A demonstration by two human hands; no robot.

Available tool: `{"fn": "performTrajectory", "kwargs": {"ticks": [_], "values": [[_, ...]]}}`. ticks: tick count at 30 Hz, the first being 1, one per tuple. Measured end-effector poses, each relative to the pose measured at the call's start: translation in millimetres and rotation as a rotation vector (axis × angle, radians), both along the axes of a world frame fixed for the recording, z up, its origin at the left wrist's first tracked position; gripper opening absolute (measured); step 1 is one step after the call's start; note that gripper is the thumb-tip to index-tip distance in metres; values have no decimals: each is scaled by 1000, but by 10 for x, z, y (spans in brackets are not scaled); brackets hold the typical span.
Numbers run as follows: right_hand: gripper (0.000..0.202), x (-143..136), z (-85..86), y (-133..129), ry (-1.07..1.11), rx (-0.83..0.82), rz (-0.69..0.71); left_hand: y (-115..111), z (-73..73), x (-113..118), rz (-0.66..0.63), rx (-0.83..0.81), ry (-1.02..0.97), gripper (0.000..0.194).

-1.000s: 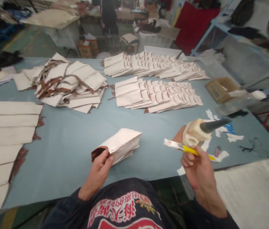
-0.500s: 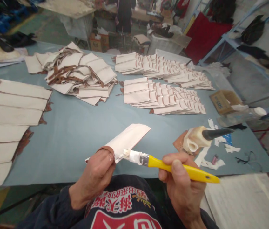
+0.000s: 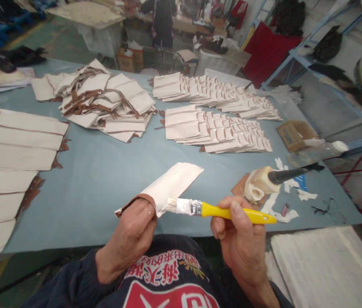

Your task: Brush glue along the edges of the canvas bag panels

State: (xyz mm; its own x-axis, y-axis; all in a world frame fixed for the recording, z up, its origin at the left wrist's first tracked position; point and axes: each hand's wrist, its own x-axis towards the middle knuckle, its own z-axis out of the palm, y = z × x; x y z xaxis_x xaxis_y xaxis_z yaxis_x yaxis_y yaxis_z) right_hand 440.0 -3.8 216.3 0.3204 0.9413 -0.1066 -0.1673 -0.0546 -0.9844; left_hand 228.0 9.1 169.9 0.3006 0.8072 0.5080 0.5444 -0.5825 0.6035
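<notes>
A cream piece with a brown edge (image 3: 174, 182) lies at a slant over the front of the blue-grey table. My left hand (image 3: 136, 229) pinches its lower left end by the curled brown strip. In my right hand (image 3: 243, 233) is a brush with a yellow handle (image 3: 213, 209), held level between thumb and fingers. Its pale bristles point left and touch or nearly touch the piece's lower edge, close to my left fingertips. Right of the piece stands a cream glue-smeared container (image 3: 254, 188) with a black pointed part, on a brown scrap.
Overlapping rows of cream pieces (image 3: 183, 124) lie at the back centre, a loose heap (image 3: 104, 96) at back left, and more pieces (image 3: 10, 149) at far left. A cardboard box (image 3: 291, 134), clear bottle (image 3: 318, 154) and glasses (image 3: 328, 211) lie right. A person (image 3: 162, 25) stands beyond.
The brush's handle end has swung up and left with my right hand, so the brush is more level. My left hand still holds the piece. The view has shifted slightly.
</notes>
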Motion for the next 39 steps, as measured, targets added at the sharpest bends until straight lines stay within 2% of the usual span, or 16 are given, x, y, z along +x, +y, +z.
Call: {"fn": "performTrajectory", "kwargs": {"ticks": [2, 4, 7, 9, 12, 18, 23, 28, 34, 39], "values": [[28, 16, 27, -44, -83, 98, -11, -10, 3, -1, 6, -6, 0, 25], [21, 49, 75, -107, -256, 245, 31, -15, 9, -12, 2, -8, 14, 25], [15, 102, 183, -179, -616, 516, 214, -13, 9, -40, -20, 1, 34, 24], [14, 107, 259, -185, -780, 614, 350, -12, -1, -58, -29, 1, 31, 24], [14, 49, 322, -160, -850, 641, 479, -12, -22, -78, -35, -5, 21, 25], [15, 7, 268, -153, -780, 646, 571, 2, -43, -105, -64, -13, 13, 24], [9, 90, 184, -67, -801, 646, 508, 22, -72, -103, -47, 3, 21, 24], [13, 43, 154, -48, -707, 660, 561, 30, -91, -97, -41, -33, 6, 24], [12, 194, 186, 30, -856, 587, 392, 53, -81, -52, -49, -45, 14, 24], [9, 178, 195, 45, -796, 604, 468, 73, -108, -37, -53, -43, 3, 23]]}}
